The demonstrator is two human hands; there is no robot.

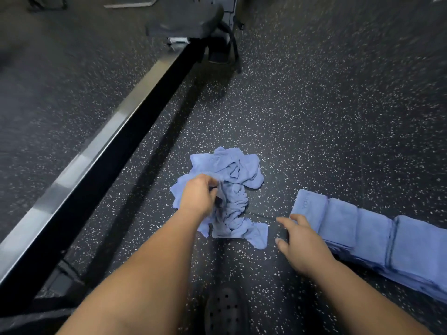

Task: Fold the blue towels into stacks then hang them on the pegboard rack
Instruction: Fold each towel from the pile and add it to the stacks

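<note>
Gripping with the left hand [197, 193]: fingers curled tight into a bunched fold of the crumpled towels [232, 170], knuckles up, forearm reaching in from the lower left. Holding nothing with the right hand [302, 240]: palm down, fingers loosely spread, low over the floor [314, 117]. Fingertips right at the near end of the folded towels [362, 233]; touching or just short, hard to tell. Crumpled blue heap straight ahead on the dark speckled rubber, part of it trailing back toward the body. Folded ones laid side by side in a neat overlapping row, running off to the right edge. Farther left, a long shiny metal rail [108, 141] slanting up toward a black padded seat [186, 18]. Below, between the forearms, a dark perforated shoe [225, 310].
</note>
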